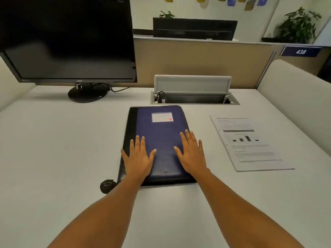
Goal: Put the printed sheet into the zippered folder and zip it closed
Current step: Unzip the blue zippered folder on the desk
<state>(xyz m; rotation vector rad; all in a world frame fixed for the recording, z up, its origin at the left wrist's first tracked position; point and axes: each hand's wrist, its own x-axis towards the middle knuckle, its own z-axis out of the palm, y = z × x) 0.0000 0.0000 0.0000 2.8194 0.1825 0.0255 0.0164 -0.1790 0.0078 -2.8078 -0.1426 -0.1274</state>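
Note:
A blue zippered folder (159, 129) with a black spine and a label window lies closed on the white desk (53, 149) in front of me. My left hand (138, 157) rests flat on its lower left part, fingers straight and spread. On the lower right part my right hand (192, 153) lies flat as well. The printed sheet (250, 145), with text and a small bar chart, lies on the desk to the right of the folder, apart from it. A black strap loop (107, 185) sticks out at the folder's near left corner.
A dark monitor (68, 40) on a round stand sits at the back left. Behind the folder an open cable box (194, 97) with a raised lid is set into the desk. Padded partitions border the desk on the left and right (293, 97).

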